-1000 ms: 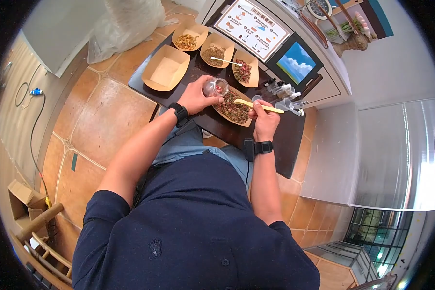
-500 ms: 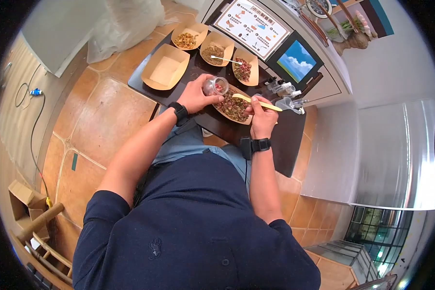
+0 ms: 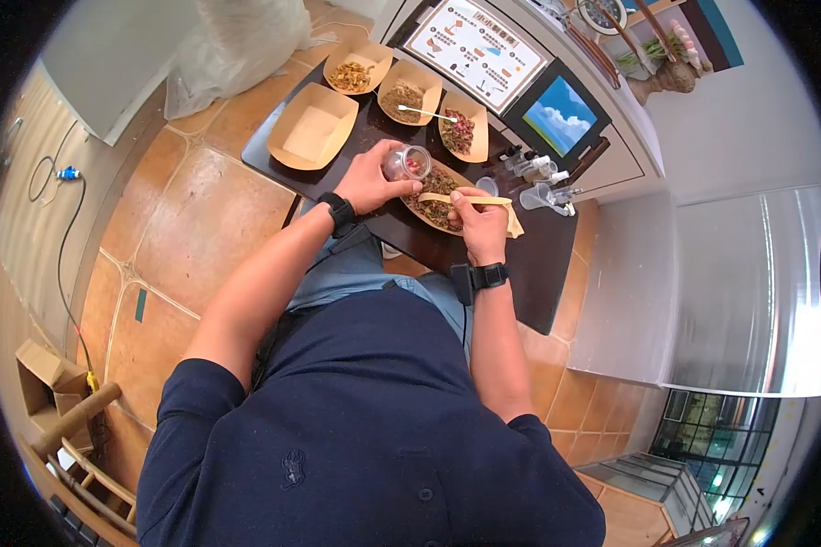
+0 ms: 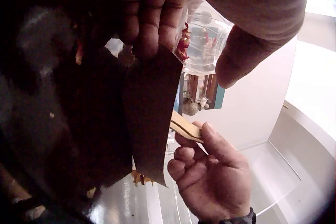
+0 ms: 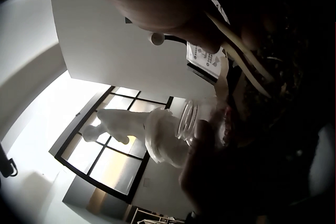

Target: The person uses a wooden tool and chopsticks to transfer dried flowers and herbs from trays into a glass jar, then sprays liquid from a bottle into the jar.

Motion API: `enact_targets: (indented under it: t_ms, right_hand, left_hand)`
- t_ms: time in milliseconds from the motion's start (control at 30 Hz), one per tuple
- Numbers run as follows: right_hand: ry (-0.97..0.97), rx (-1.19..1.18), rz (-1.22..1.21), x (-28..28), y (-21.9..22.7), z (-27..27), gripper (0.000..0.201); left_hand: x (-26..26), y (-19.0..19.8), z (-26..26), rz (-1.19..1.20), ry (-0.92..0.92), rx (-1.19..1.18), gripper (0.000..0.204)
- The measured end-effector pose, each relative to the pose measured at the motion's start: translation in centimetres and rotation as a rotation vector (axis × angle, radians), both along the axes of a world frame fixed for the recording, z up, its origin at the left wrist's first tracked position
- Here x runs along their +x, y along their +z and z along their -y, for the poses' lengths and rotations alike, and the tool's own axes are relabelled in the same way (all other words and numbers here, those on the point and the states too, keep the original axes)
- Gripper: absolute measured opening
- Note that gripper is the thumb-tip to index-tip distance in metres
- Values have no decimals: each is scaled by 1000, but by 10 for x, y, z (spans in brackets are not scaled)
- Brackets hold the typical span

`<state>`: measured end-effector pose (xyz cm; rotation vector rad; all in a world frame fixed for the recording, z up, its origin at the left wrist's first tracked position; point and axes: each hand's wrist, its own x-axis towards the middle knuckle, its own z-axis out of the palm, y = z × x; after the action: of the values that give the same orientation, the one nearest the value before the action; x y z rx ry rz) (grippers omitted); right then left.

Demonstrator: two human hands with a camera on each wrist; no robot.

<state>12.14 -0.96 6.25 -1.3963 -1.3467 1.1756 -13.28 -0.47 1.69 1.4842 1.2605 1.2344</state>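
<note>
My left hand grips a small clear glass jar, its mouth tilted toward the right. Red petal pieces show inside the jar in the left wrist view. Pinched between the thumb and fingers of my right hand are light wooden tongs. Their two prongs reach over a brown paper tray filled with mixed dried flowers and herbs. In the right wrist view the tong tips overlap the dark herbs. The jar hangs beside the tray's left end. Part of the tray is hidden by my right hand.
Behind stand paper trays with yellow dried flowers, brown bits and reddish buds. A bare paper tray is at left. Small bottles, a plastic cup, a screen and a printed sign line the right and back.
My right hand has moved left and turned, bringing the tong tips back over the herbs toward the jar. The left hand and the jar stay in place.
</note>
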Motion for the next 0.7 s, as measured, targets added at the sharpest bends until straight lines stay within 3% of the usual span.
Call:
enact_targets:
  t_ms: [267, 433, 533, 600, 700]
  right_hand:
    - [-129, 198, -74, 7, 15, -2, 20]
    - [-143, 160, -26, 7, 13, -3, 21]
    - [-49, 161, -72, -4, 8, 2, 23]
    - [42, 42, -31, -9, 7, 4, 23]
    - [19, 72, 12, 0, -3, 0, 23]
  left_hand:
    - [0, 0, 1, 13, 6, 8, 79]
    - [-1, -1, 0, -21, 9, 38, 81]
    - [-1, -1, 0, -9, 7, 29, 82]
    - [-1, -1, 0, -3, 3, 14, 82]
    - [-1, -1, 0, 4, 9, 15, 83]
